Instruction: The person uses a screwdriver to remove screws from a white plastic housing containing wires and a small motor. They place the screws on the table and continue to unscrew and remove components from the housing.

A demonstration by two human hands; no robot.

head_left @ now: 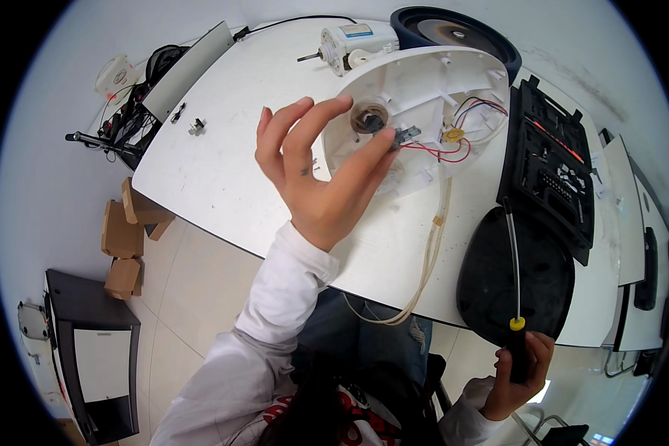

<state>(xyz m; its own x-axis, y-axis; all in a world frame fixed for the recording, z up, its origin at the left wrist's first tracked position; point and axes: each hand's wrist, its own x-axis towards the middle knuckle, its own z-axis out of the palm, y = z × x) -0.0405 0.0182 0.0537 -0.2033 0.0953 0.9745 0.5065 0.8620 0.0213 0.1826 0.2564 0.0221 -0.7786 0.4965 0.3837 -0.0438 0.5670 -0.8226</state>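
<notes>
My left hand is over a white plastic housing, its fingers spread and nothing gripped between them. Its thumb tip overlaps a small grey switch-like part with red wires; whether they touch I cannot tell. Inside the housing are a round brownish socket, a yellow disc-shaped component and several coloured wires. A pale cable runs from the housing over the table edge. Low on the right, my right hand is wrapped around a long screwdriver with a black handle and yellow collar, its shaft pointing away from me.
Behind the housing stand a white motor and a dark round base. An open black tool case lies at the right, beside a black rounded panel. A small metal part rests on the table's left side. Cardboard boxes are on the floor.
</notes>
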